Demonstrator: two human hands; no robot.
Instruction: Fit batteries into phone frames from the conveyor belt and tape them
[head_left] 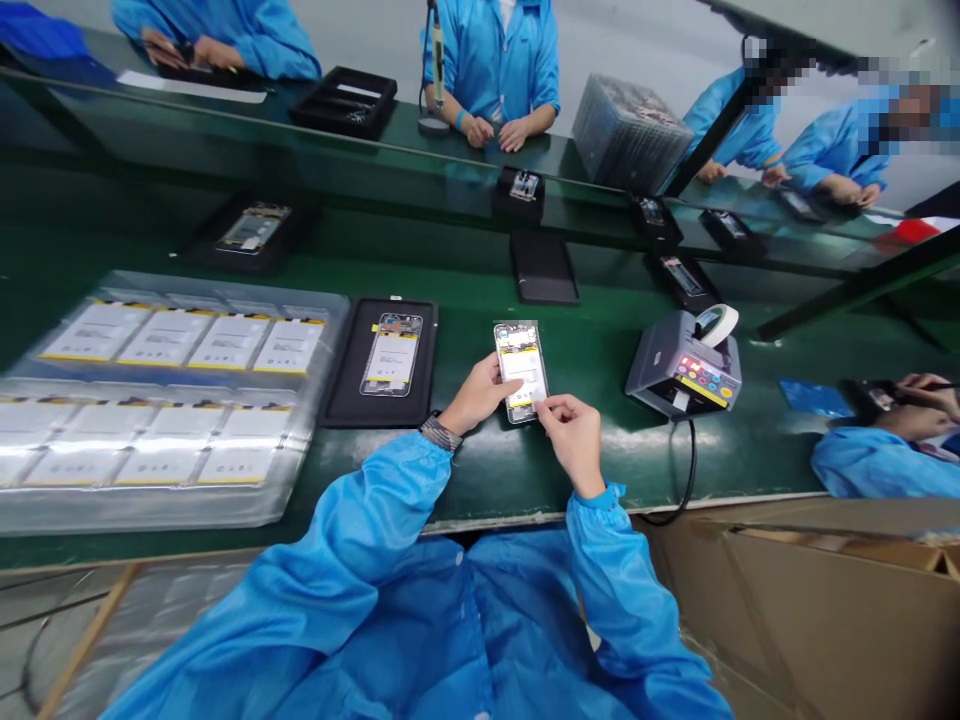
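Observation:
An opened phone (520, 362), with a white battery and bare circuit parts showing, is held over the green bench. My left hand (480, 393) is closed around its left edge, thumb lying across the battery. At the phone's lower right corner, the thumb and forefinger of my right hand (573, 430) are pinched together; what lies between them is too small to make out. Left of my hands, a second opened phone (392, 356) lies in a black tray (339, 385). A grey tape dispenser (660, 362) with a white tape roll (716, 326) stands to the right.
A clear plastic tray (300, 440) with several white batteries covers the left of the bench. Beyond my hands lies a black tray (545, 268). More phones in black trays sit farther back. Co-workers in blue sit across, and a co-worker's sleeve (877, 462) is at right.

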